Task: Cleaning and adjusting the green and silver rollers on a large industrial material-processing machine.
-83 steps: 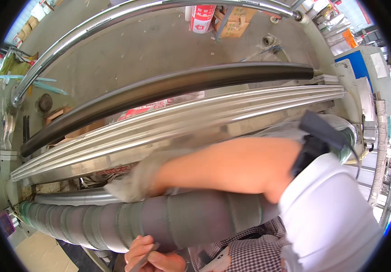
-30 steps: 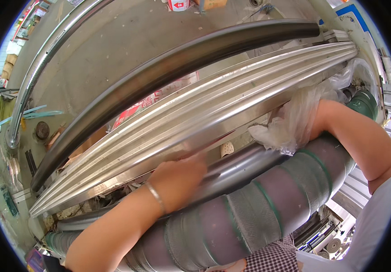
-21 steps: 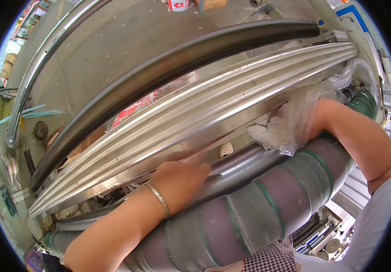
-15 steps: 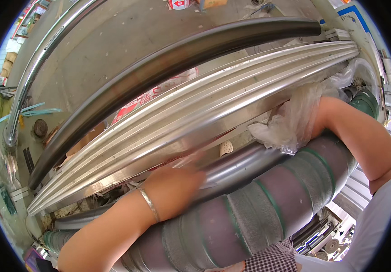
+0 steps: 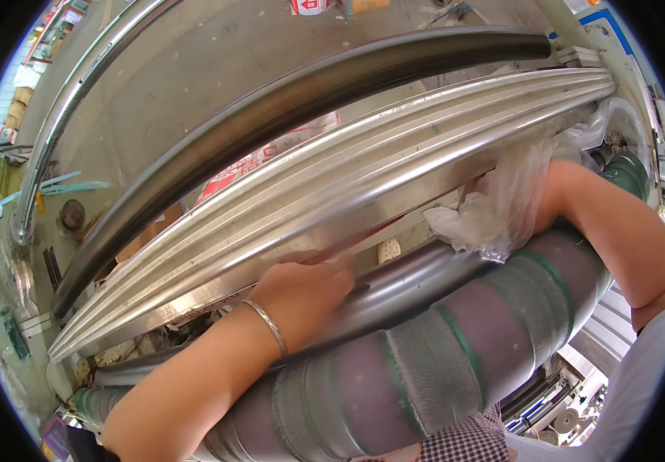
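My left hand point(image 5: 299, 299), with a silver bangle on its wrist, reaches over the wrapped roller to the grey metal roller point(image 5: 405, 283). Its fingers are curled and their tips blurred; whatever they hold is hidden. My right hand point(image 5: 542, 199) is at the far side of the wrapped roller, among crumpled clear plastic film point(image 5: 505, 208). The film covers its fingers, so their grip does not show. Nearest to me lies the thick roller point(image 5: 363, 385), purplish-brown with bands of grey-green wrapping, below both forearms.
Beyond my hands stretches a ribbed silver metal beam point(image 5: 332, 204), with a dark curved roller point(image 5: 286, 104) farther off. A chrome tube point(image 5: 67, 115) bends along the left side. Printed packaging point(image 5: 271, 150) shows between the beam and dark roller. A checkered cloth point(image 5: 467, 439) is at the bottom.
My left hand has shifted slightly up and to the right and is less blurred. My right hand stays at the plastic film. The whole view has moved a little.
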Demonstrator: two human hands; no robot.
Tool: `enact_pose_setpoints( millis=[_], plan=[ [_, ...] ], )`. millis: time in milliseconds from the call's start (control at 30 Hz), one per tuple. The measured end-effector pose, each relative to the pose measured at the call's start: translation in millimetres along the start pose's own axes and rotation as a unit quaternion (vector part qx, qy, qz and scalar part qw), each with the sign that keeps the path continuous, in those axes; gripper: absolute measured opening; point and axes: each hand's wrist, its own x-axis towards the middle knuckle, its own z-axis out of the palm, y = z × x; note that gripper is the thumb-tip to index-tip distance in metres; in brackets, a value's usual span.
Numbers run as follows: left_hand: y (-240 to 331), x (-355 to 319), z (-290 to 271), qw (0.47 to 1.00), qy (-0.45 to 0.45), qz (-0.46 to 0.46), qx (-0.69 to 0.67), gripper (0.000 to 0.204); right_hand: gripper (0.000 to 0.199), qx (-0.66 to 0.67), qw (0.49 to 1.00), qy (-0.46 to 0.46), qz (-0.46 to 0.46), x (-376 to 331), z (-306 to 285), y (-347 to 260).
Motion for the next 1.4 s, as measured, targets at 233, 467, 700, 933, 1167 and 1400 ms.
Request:
enact_pose_setpoints(
  millis=[233, 467, 700, 933, 1167, 1400],
  plan=[
    [-4.1, -11.5, 0.1, 1.000, -0.016, -0.008, -0.017, 0.013, 0.010, -0.016, 1.000, 0.017, -0.016, 2.5, -0.3, 2.3],
    [-1.7, -16.2, -0.3, 0.999, -0.020, 0.020, -0.024, 0.016, 0.006, -0.004, 1.000, 0.008, -0.011, 6.7, -4.4, 1.5],
    [-7.1, -8.4, 11.9, 0.997, 0.046, 0.064, -0.006, 0.020, 0.008, 0.026, 0.999, 0.042, -0.016, 2.8, -0.4, 2.9],
    [4.0, 1.0, 0.0, 0.999, -0.033, -0.016, 0.017, 0.018, 0.009, -0.124, 0.992, 0.017, -0.017, -3.5, -6.2, -8.2],
    [7.3, -141.8, -24.3, 0.936, 0.309, -0.150, -0.076, 0.011, 0.031, 0.275, 0.961, -0.004, -0.025, 40.4, -9.2, -3.3],
    [2.8, -314.2, 113.5, 0.514, 0.752, -0.409, -0.059, 0.012, 0.027, 0.192, 0.976, -0.010, -0.100, 106.2, -62.5, -104.2]
  ],
)
